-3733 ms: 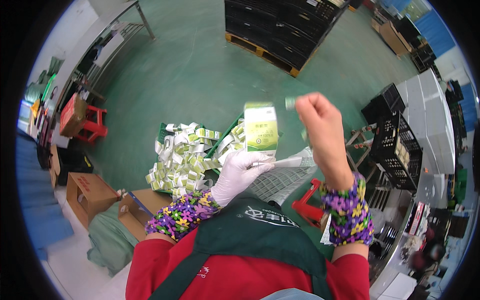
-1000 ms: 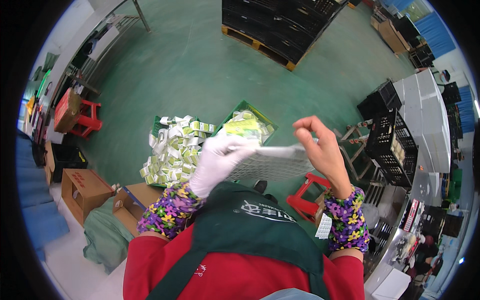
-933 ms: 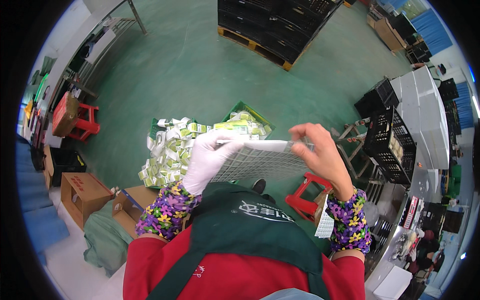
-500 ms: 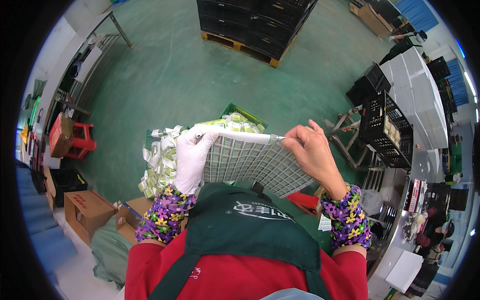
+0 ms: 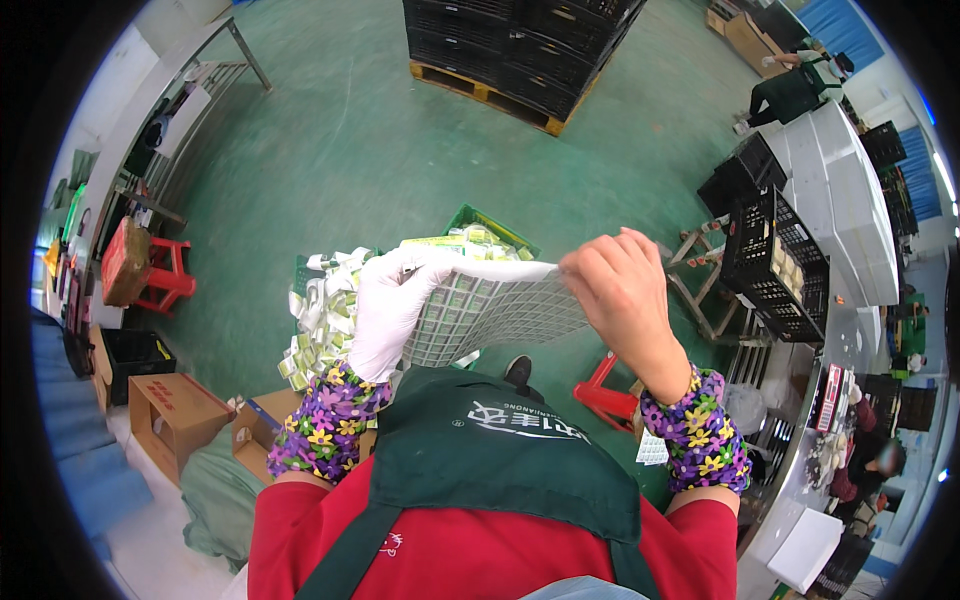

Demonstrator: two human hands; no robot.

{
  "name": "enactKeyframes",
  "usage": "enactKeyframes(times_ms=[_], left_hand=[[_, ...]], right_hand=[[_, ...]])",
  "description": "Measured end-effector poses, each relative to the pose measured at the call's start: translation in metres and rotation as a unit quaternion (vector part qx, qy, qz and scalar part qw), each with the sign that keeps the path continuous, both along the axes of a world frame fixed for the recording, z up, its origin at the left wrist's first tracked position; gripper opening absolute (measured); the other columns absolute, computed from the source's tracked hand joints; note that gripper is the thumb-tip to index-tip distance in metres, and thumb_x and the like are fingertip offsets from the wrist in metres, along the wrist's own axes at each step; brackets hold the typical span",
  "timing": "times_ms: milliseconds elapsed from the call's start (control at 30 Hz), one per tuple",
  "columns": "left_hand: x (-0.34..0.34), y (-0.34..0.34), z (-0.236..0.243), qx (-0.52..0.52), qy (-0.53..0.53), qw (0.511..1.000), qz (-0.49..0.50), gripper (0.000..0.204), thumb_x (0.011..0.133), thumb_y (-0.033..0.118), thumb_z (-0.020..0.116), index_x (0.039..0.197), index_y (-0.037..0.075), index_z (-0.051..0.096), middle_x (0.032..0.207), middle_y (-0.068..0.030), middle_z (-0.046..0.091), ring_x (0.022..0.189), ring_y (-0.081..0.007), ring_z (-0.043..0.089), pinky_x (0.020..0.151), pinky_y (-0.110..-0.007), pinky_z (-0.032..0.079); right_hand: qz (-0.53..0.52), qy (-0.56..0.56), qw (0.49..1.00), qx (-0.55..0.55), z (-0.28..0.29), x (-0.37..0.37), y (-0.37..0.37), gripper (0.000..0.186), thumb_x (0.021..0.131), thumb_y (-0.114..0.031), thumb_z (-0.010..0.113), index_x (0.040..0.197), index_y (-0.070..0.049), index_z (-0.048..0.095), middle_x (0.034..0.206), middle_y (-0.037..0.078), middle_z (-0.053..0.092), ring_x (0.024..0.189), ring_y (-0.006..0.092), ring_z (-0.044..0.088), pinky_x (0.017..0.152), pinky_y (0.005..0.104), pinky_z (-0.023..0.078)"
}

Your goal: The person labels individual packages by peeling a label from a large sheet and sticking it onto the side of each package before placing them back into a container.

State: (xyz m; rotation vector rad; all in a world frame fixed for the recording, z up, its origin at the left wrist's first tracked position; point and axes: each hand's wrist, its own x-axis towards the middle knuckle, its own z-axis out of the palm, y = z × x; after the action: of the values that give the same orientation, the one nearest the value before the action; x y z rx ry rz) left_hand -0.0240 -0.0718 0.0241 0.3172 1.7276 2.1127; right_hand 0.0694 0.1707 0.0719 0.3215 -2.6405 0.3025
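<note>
My left hand [image 5: 390, 310], in a white glove, is closed on the left top corner of a sheet [image 5: 490, 315] with a pale grid pattern and a white upper edge. My bare right hand [image 5: 625, 300] pinches that sheet's right top corner, fingers bent over it. Just beyond the sheet, a green crate [image 5: 467, 213] holds green-and-white packets [image 5: 478, 237]. A heap of green-and-white paper strips [image 5: 312, 300] lies in another green crate at the left, partly hidden by my left hand and the sheet.
Black crates [image 5: 510, 50] stand on a pallet [image 5: 480, 92]. A red stool [image 5: 605, 400] is by my right side, cartons [image 5: 175, 420] at my left, a black crate [image 5: 770, 270] and a steel table [image 5: 840, 360] at right. Two co-workers [image 5: 795, 90] [image 5: 865, 465] are at the right.
Both hands came together on the sheet and raised its edge; the printed packet held up earlier is lowered. Lately my right hand has shifted slightly up. A co-worker has come into view upper right.
</note>
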Motion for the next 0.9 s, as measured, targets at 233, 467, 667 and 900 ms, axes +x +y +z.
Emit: enactKeyframes(times_ms=[233, 467, 667, 900], left_hand=[[-0.004, 0.002, 0.0, 0.028, -0.076, 0.996, 0.029, 0.015, 0.092, 0.01, 0.069, 0.102, -0.001, 0.071, 0.093, -0.0068, 0.073, 0.083, -0.0119, 0.067, 0.079, -0.027, 0.053], [0.006, -0.002, -0.016, -0.063, 0.135, 0.987, -0.065, 0.011, 0.088, 0.009, 0.072, 0.096, 0.002, 0.075, 0.091, -0.0035, 0.073, 0.083, -0.0094, 0.065, 0.077, -0.024, 0.052], [0.012, 0.005, -0.001, -0.098, 0.16, 0.965, -0.184, 0.015, 0.086, 0.006, 0.073, 0.1, 0.001, 0.075, 0.094, -0.0081, 0.074, 0.087, -0.0135, 0.068, 0.079, -0.028, 0.053], [0.015, 0.0, 0.007, -0.066, 0.088, 0.983, -0.15, 0.018, 0.086, 0.005, 0.073, 0.102, 0.001, 0.075, 0.097, -0.0082, 0.075, 0.09, -0.0135, 0.068, 0.08, -0.028, 0.053]], right_hand=[[0.072, 0.053, 0.995, -0.042, -0.024, 0.006, 0.007, 0.011, 0.082, -0.004, 0.066, 0.088, -0.009, 0.058, 0.083, 0.0, 0.057, 0.079, 0.0179, 0.058, 0.095, 0.0414, 0.045], [-0.008, -0.176, 0.642, -0.746, 0.02, -0.025, -0.011, 0.009, 0.1, -0.017, 0.057, 0.099, -0.008, 0.054, 0.077, -0.007, 0.045, 0.064, 0.0026, 0.042, 0.096, 0.0384, 0.049], [0.022, -0.333, 0.595, -0.731, 0.016, -0.058, -0.049, 0.015, 0.094, -0.018, 0.065, 0.095, -0.003, 0.063, 0.083, -0.003, 0.058, 0.075, 0.0058, 0.049, 0.07, 0.0229, 0.04], [0.024, -0.314, 0.622, -0.717, 0.014, -0.067, -0.059, 0.016, 0.095, -0.018, 0.065, 0.096, -0.003, 0.063, 0.085, -0.003, 0.06, 0.076, 0.0045, 0.051, 0.069, 0.0216, 0.042]])
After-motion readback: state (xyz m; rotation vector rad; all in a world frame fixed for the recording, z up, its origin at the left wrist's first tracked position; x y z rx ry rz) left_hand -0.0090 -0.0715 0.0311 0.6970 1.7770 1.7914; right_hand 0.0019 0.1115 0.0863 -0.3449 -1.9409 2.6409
